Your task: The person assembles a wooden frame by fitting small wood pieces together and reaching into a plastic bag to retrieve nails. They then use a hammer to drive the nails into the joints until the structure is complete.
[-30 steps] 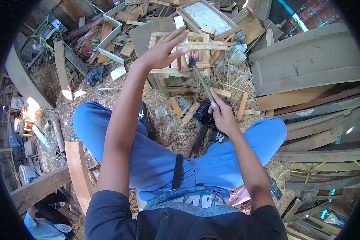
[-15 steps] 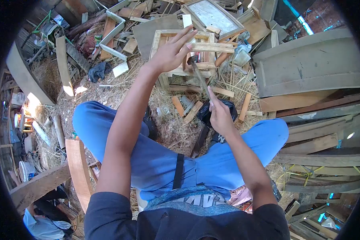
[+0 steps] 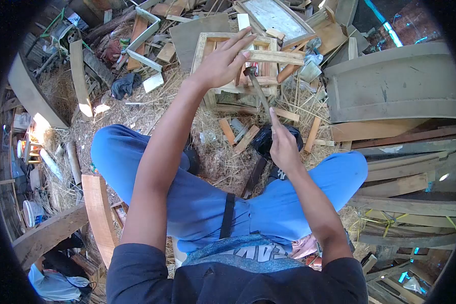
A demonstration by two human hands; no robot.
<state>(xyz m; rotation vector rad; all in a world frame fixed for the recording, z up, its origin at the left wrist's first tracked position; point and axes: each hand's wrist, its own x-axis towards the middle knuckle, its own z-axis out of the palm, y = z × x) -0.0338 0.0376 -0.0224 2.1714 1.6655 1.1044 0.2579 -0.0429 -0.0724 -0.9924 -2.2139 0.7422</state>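
A hammer is in my right hand, its handle running up to a dark head near the middle of a small wooden frame. My left hand lies on the frame's upper part with its fingers stretched out, beside a light wooden strip that crosses the frame. A small red and white item shows inside the frame, partly hidden by the hammer head. Below the frame, short wood pieces lie on the straw.
A black bag sits by my right hand. Large grey panels and stacked planks stand at the right. Wood scraps and a framed pane lie behind the frame. A curved board stands at the left.
My right hand and the hammer have shifted slightly down, and the hammer head sits a little to the right. The frame and my left hand appear slightly further right in view.
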